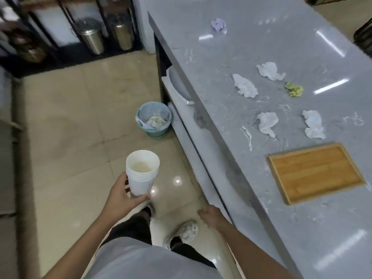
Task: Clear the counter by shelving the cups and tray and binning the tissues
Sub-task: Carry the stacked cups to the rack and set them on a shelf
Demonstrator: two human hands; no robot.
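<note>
Cups (pixel 142 174) stacked in left hand (pixel 122 195) grip over open floor; right hand (pixel 211 216) loosely curled, empty, beside counter edge (pixel 219 137).

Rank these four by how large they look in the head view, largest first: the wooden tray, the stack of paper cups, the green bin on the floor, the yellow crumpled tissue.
1. wooden tray
2. stack of paper cups and green bin: look alike in size; the cups are nearer the camera, so no ranking.
3. yellow crumpled tissue
</note>
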